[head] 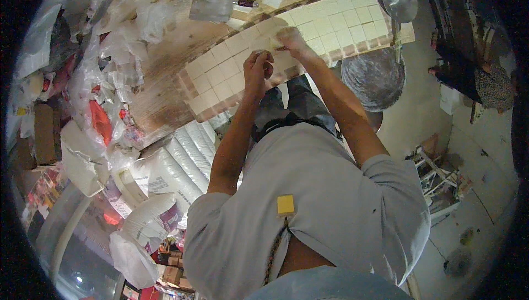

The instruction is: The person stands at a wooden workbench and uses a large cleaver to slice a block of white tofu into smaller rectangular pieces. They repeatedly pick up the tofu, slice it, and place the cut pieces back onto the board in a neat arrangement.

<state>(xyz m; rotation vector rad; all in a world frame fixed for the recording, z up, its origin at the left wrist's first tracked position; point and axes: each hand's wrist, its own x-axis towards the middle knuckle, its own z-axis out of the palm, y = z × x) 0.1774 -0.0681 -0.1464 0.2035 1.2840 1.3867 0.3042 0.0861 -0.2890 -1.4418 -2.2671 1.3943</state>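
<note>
A long slab of pale tofu (330, 23), scored into square blocks, lies on a slatted wooden board (337, 54) before me. My left hand (259, 70) is over its middle, near the front edge, with the fingers curled. Whether anything is inside the fingers is hidden. Farther forward and to the right, my right hand (290, 40) hovers low over or touches the blocks. It is blurred, and a pale patch at its fingertips cannot be told apart from the tofu below. Cut lines show clearly at both ends of the slab.
A cleaver (211, 9) lies on the wooden table (165, 58) beyond the slab. A large metal ladle (399, 0) is at the board's right end, above a round metal vessel (372, 78). Plastic bags (120, 56) crowd the left; white sacks (177, 163) lie below. Another person (467, 72) is at far right.
</note>
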